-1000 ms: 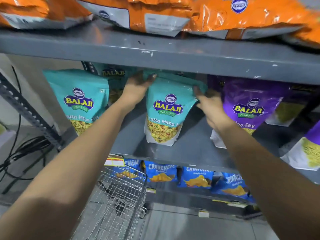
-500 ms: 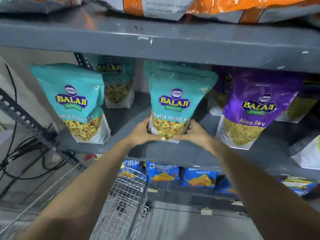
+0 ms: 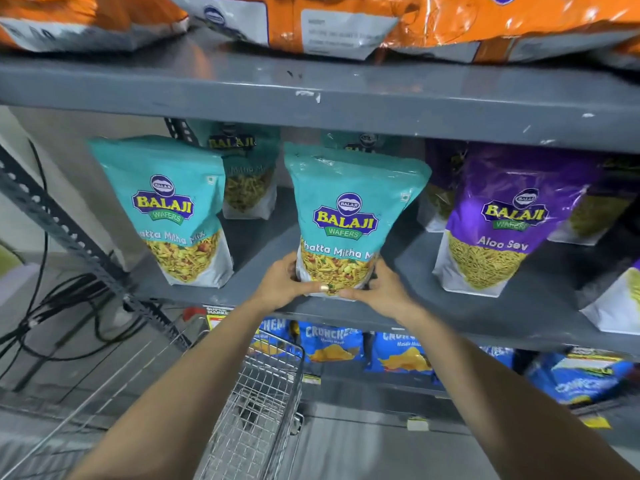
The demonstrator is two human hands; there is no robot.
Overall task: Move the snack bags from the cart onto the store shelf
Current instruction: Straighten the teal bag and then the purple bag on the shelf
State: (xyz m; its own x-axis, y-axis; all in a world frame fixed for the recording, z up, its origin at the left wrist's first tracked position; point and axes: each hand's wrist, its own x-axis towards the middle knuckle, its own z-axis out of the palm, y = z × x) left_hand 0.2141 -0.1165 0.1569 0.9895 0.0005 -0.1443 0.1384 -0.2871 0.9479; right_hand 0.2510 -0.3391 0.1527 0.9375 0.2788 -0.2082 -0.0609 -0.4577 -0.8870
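Note:
A teal Khatta Mitha Mix snack bag stands upright near the front edge of the grey middle shelf. My left hand grips its lower left corner and my right hand grips its lower right corner. A second teal bag stands to its left, and another teal bag stands further back. A purple Aloo Sev bag stands to the right. The wire cart sits below my arms; its inside is mostly hidden.
Orange bags lie on the upper shelf. Blue snack bags line the shelf below. A slotted metal upright slants at the left, with black cables beside it. More bags crowd the far right.
My hands dropped from the top of the middle teal bag to its bottom corners. The bag went from leaning to standing upright near the shelf's front edge.

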